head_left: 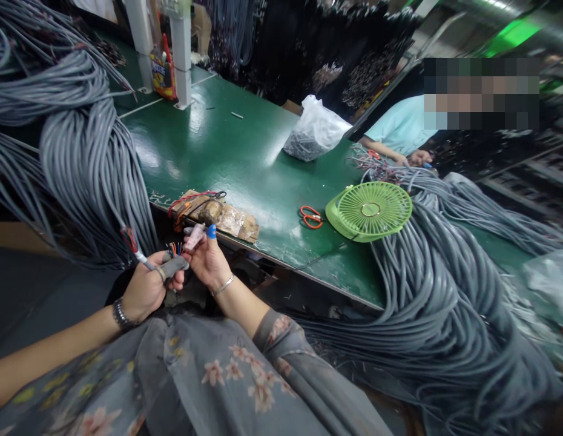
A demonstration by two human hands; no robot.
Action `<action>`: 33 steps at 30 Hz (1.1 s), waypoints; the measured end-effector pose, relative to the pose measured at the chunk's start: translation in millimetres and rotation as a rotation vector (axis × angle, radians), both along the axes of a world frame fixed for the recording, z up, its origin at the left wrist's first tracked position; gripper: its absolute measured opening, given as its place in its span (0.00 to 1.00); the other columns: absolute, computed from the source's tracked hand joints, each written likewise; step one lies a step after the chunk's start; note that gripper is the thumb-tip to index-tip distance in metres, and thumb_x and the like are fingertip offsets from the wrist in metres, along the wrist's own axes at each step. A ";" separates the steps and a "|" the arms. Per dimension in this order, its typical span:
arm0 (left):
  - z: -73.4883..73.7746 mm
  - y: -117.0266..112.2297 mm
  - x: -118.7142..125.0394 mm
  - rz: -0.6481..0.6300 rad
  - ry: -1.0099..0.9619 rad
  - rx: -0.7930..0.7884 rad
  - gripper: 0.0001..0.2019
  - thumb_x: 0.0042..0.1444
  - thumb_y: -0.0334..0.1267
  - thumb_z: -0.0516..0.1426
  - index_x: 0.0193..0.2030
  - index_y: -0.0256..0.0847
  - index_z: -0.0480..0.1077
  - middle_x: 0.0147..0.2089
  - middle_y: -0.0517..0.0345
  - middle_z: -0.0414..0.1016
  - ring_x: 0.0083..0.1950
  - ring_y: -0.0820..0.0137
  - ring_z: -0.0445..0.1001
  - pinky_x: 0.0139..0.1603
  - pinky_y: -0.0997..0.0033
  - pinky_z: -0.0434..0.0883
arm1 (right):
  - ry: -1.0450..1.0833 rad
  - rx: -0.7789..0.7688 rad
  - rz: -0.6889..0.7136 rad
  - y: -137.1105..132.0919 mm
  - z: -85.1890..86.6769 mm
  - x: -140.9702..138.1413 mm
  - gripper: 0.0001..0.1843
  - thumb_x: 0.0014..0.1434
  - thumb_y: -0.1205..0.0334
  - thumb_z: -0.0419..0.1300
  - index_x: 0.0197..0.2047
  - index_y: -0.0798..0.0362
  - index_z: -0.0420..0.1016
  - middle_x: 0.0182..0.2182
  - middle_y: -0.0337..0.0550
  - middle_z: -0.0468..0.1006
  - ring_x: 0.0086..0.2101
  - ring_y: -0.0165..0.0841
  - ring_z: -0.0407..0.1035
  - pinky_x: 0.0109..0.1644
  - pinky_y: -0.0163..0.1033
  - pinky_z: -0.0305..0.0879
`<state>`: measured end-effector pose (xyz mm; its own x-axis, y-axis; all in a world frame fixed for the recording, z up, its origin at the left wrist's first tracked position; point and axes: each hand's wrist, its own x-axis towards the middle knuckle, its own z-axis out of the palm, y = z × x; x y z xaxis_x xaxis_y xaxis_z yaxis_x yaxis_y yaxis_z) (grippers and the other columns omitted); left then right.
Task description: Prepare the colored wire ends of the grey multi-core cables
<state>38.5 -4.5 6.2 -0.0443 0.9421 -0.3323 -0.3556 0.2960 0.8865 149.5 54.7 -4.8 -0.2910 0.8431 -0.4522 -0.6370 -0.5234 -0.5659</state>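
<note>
My left hand (148,289) is closed around the end of a grey cable (143,259) just below the front edge of the green table (245,157). Thin coloured wires (175,247) stick out of the cable's stripped end. My right hand (205,257) pinches those wires with fingertips that wear blue and pink finger covers. Both hands sit over my lap, which is covered by grey flowered cloth. A watch is on my left wrist and a silver bangle on my right.
Big bundles of grey cable hang at the left (91,157) and lie heaped at the right (445,303). On the table lie orange scissors (311,217), a green fan (370,211), a taped brown block (218,215) and a plastic bag (315,130). Another person in a light shirt (402,127) works at the far right.
</note>
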 end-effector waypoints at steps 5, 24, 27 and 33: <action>0.8 -5.4 -4.0 0.012 -0.011 -0.016 0.15 0.31 0.44 0.68 0.21 0.37 0.70 0.16 0.61 0.69 0.17 0.76 0.66 0.18 0.78 0.64 | 0.025 -0.031 0.060 -6.4 -5.1 10.1 0.29 0.67 0.37 0.50 0.33 0.54 0.73 0.25 0.38 0.74 0.24 0.27 0.65 0.28 0.30 0.63; 9.4 -11.8 -4.1 0.036 0.006 -0.005 0.16 0.30 0.46 0.67 0.20 0.36 0.70 0.15 0.60 0.69 0.16 0.76 0.65 0.17 0.78 0.62 | -0.152 0.074 0.128 -3.9 2.8 20.8 0.28 0.70 0.41 0.49 0.33 0.55 0.74 0.26 0.39 0.75 0.23 0.25 0.65 0.25 0.29 0.63; 14.2 -6.2 -2.5 0.022 -0.009 -0.031 0.16 0.28 0.45 0.67 0.20 0.36 0.70 0.15 0.60 0.68 0.16 0.77 0.64 0.16 0.79 0.61 | -0.211 0.129 0.135 4.7 3.8 16.9 0.23 0.67 0.44 0.56 0.33 0.55 0.74 0.25 0.38 0.73 0.22 0.24 0.64 0.25 0.29 0.62; 17.4 2.5 1.1 -0.003 -0.044 -0.061 0.16 0.26 0.44 0.68 0.18 0.37 0.69 0.14 0.61 0.68 0.15 0.78 0.63 0.16 0.80 0.60 | -0.149 0.077 0.103 5.4 3.4 11.5 0.21 0.62 0.43 0.61 0.33 0.55 0.75 0.25 0.38 0.74 0.24 0.25 0.64 0.27 0.30 0.63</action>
<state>39.7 -2.0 23.6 -0.0257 0.9202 -0.3907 -0.3930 0.3500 0.8503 161.0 60.1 -1.3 -0.3123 0.8463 -0.4316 -0.4885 -0.5327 -0.6910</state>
